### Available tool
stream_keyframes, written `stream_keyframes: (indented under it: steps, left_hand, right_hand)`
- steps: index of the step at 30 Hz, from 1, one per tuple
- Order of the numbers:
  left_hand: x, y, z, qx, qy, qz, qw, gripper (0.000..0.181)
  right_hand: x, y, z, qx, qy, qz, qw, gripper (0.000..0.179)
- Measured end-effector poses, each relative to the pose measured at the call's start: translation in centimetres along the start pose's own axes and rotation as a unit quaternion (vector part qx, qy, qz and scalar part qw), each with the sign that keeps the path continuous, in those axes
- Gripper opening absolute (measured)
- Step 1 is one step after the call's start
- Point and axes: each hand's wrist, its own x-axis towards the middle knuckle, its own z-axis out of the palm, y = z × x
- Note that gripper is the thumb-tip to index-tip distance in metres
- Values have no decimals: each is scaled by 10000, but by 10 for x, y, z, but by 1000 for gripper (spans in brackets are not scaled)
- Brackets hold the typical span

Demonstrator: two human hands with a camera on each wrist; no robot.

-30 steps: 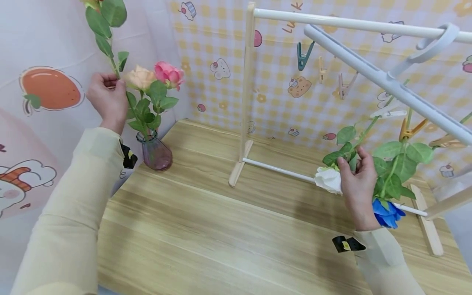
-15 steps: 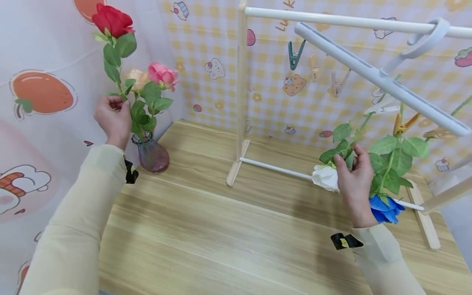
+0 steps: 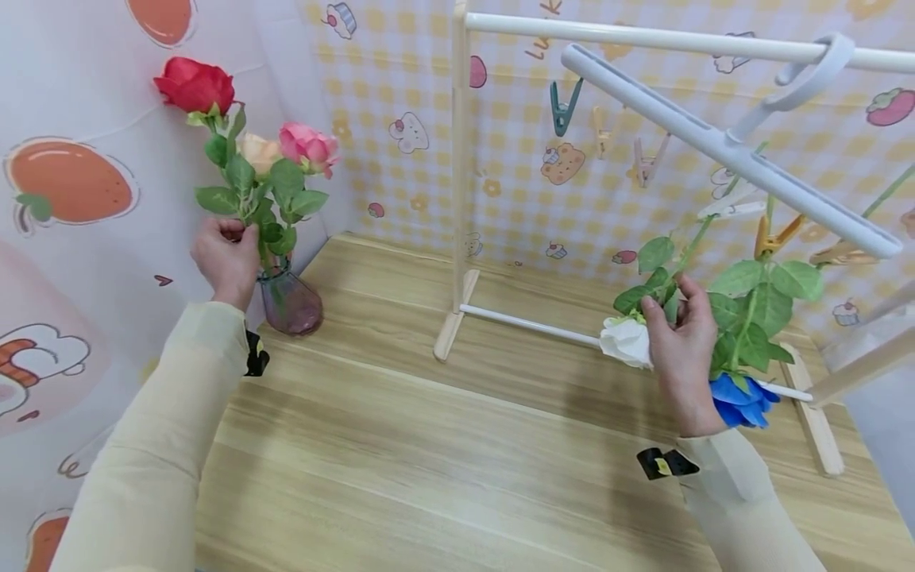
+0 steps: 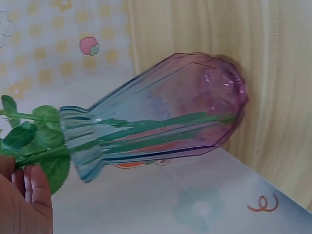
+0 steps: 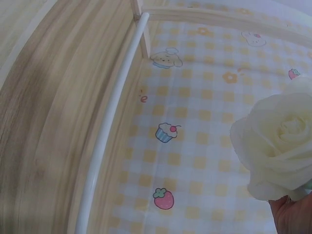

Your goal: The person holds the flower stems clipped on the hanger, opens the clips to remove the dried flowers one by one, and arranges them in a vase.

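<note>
Translucent vase, blue neck, pink base, upright on table; red rose, leafy, bloom up, stem entering vase neck; white rose, leafy, bloom down, beneath hanger

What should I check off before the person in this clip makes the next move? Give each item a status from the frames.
1. Vase upright on the table: ok.
2. Left hand holding the red rose: ok, pinching it by the stem just above the vase's mouth.
3. Red rose stem down to the vase's bottom: cannot tell; green stems show through the glass, but which is whose is unclear.
4. Right hand at the white rose: ok, fingers curled at the stem near the bloom.
5. White rose free of the white clip: not ok, its stem runs up into the clip.
</note>
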Motion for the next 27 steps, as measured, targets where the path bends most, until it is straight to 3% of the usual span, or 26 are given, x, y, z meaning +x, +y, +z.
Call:
stream_keyframes:
  steps: [6, 10, 20, 27]
  left_hand:
    - [-5, -13, -4, 600, -142, -231, 9978, 14]
    - [-8, -20, -2, 773, -198, -190, 9966, 13]
    - [-13, -33, 1, 863, -277, -136, 9958, 22]
    - [-23, -33, -1, 432, -243, -225, 9985, 31]
  right_hand:
    - [1, 0, 0, -16, -87, 22, 10000, 46]
    - [1, 0, -2, -41, -94, 30, 9999, 47]
    - [1, 0, -3, 20, -36, 24, 10000, 45]
    - [-1, 0, -3, 154, -50, 21, 9999, 45]
